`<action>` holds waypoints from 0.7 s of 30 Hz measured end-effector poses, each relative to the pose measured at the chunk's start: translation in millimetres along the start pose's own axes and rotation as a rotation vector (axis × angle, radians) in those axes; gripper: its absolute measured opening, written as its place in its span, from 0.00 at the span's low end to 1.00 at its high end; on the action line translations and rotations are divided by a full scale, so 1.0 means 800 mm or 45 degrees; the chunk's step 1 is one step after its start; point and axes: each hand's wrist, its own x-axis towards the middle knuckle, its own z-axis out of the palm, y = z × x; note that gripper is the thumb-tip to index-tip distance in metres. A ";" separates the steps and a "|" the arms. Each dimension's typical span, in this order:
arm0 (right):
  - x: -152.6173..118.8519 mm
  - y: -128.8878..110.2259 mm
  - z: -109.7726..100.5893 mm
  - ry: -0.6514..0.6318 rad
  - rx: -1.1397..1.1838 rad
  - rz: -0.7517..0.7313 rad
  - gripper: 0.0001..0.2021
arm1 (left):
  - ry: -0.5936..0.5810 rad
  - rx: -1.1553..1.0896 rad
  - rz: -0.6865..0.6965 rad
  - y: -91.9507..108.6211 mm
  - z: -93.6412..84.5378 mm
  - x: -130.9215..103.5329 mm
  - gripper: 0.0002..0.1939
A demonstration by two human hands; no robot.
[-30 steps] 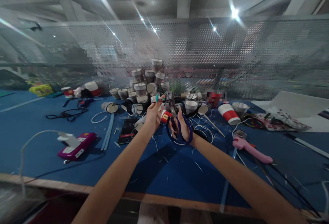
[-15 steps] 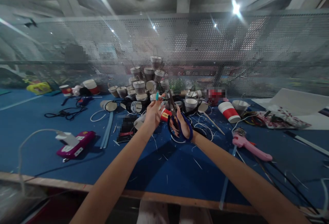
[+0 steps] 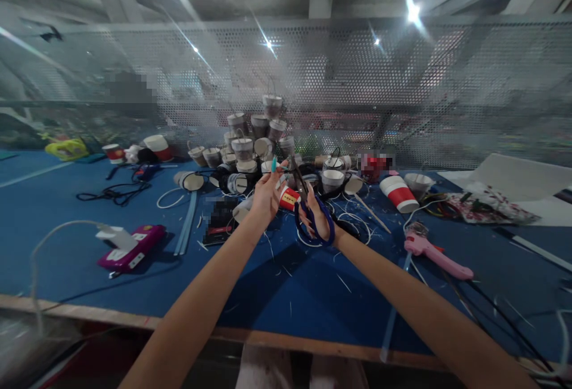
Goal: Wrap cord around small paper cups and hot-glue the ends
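My right hand (image 3: pixel 316 217) grips a pair of scissors (image 3: pixel 300 180) by its dark blue handles, with the blades pointing up and away from me. Just left of the blades, my left hand (image 3: pixel 266 193) is raised with its fingers pinched together. A small turquoise piece (image 3: pixel 274 164) shows at its fingertips; whether it is held or worn on a finger I cannot tell. Anything else in the pinch is too small to make out. A red paper cup (image 3: pixel 289 198) lies behind, between the two hands. Several grey-white cups with wire loops (image 3: pixel 242 149) are piled beyond them.
A pink glue gun (image 3: pixel 435 257) lies at right, near a red-and-white cup (image 3: pixel 399 193). At left are a purple power strip (image 3: pixel 134 251) with a white plug and clear glue sticks (image 3: pixel 186 225). White cord and scraps litter the blue tabletop (image 3: pixel 268 299). A perforated screen (image 3: pixel 339 79) stands behind.
The scissors' handles have drawn slightly closer together, and the blades sit a little nearer each other. My left hand stays nearly in place.
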 end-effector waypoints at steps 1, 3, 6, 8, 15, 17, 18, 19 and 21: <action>0.000 0.000 0.000 -0.002 0.007 -0.005 0.30 | 0.001 0.000 0.000 0.000 0.000 0.000 0.05; 0.001 0.001 0.000 -0.038 0.059 0.005 0.30 | 0.006 -0.004 0.006 -0.001 -0.001 0.001 0.04; 0.002 0.000 -0.001 -0.181 0.161 0.030 0.30 | 0.023 0.006 0.005 -0.001 -0.002 0.002 0.02; 0.002 -0.002 -0.002 -0.271 0.175 0.019 0.31 | 0.019 0.023 -0.003 0.001 -0.002 0.002 0.01; 0.003 -0.003 -0.004 -0.290 0.125 -0.022 0.32 | 0.003 0.010 -0.017 0.002 -0.003 0.002 0.01; 0.004 -0.001 -0.005 -0.252 0.110 -0.021 0.31 | 0.002 0.015 -0.022 0.002 -0.004 0.002 0.01; 0.004 0.000 -0.005 -0.231 0.101 -0.026 0.30 | 0.004 0.016 -0.019 0.001 -0.004 0.003 0.02; 0.005 0.002 -0.006 -0.207 0.090 -0.035 0.30 | 0.002 0.015 -0.014 0.001 -0.005 0.003 0.02; 0.005 0.003 -0.006 -0.160 0.070 -0.056 0.30 | 0.004 0.009 -0.005 0.000 -0.005 0.004 0.03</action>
